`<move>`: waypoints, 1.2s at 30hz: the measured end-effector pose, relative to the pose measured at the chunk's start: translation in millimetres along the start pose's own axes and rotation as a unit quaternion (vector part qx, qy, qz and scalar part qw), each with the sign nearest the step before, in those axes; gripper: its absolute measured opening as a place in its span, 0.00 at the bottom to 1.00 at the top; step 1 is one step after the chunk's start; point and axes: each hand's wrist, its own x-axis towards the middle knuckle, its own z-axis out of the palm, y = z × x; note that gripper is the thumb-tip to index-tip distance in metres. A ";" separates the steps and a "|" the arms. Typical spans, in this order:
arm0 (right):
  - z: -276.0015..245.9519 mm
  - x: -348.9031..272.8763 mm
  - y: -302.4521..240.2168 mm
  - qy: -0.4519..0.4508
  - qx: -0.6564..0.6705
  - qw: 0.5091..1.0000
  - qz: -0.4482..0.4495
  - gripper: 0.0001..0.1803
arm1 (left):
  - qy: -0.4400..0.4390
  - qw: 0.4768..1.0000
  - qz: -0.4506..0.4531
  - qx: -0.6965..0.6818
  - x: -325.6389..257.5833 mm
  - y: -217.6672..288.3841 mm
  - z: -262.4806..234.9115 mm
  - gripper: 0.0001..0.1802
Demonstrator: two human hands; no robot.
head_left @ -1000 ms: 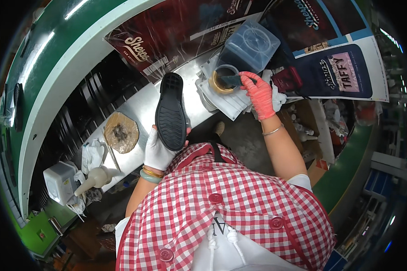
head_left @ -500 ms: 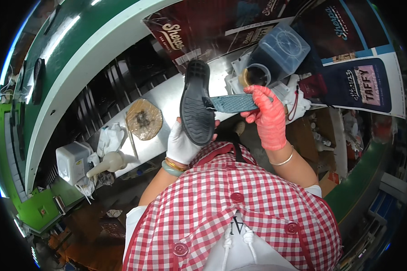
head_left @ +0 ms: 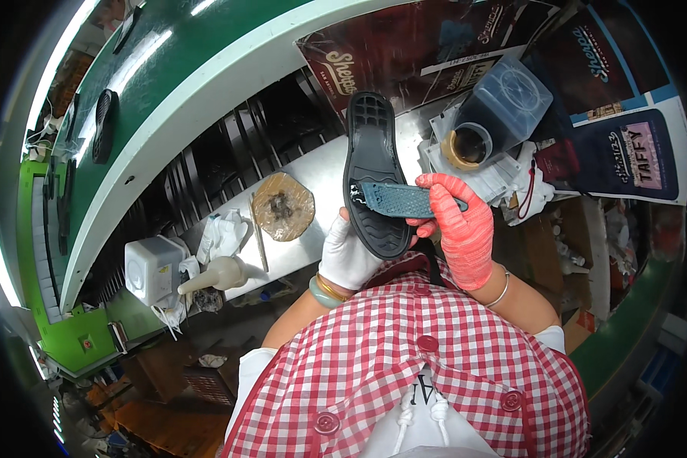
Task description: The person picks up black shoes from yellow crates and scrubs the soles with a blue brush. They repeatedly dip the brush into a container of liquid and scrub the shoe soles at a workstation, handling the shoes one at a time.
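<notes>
A black shoe sole stands tilted in front of me, its hollow, wavy-patterned inside facing up. My left hand, in a white glove, is closed around its near end. Pinched in my right hand, which wears a coral-red glove, is a brush with a flat, textured blue-grey handle. The brush lies across the sole, with its dark tip at the sole's left rim. Some white wet-looking stuff shows around that tip.
Beyond my right hand, a clear plastic container lies tipped, dark inside its mouth. A plastic-wrapped round lump, a stick, a squeeze bottle and a white jug are left. A green conveyor curves behind, carrying another sole.
The brush tip has moved from the sole's right edge across to its left rim, with my right hand closer to the sole. The whole view has shifted somewhat.
</notes>
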 end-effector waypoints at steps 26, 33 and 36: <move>9.0 3.5 -3.1 0.019 -0.063 0.993 -0.093 0.11 | 0.062 0.995 -0.027 0.074 -9.1 6.5 8.1 0.44; 5.0 10.7 -13.9 0.031 -0.035 0.992 -0.118 0.10 | 0.016 0.995 -0.051 0.085 -8.6 5.5 16.7 0.49; 3.3 13.4 -20.0 0.037 -0.041 0.990 -0.131 0.10 | 0.017 0.995 -0.059 0.084 -11.6 4.5 15.1 0.50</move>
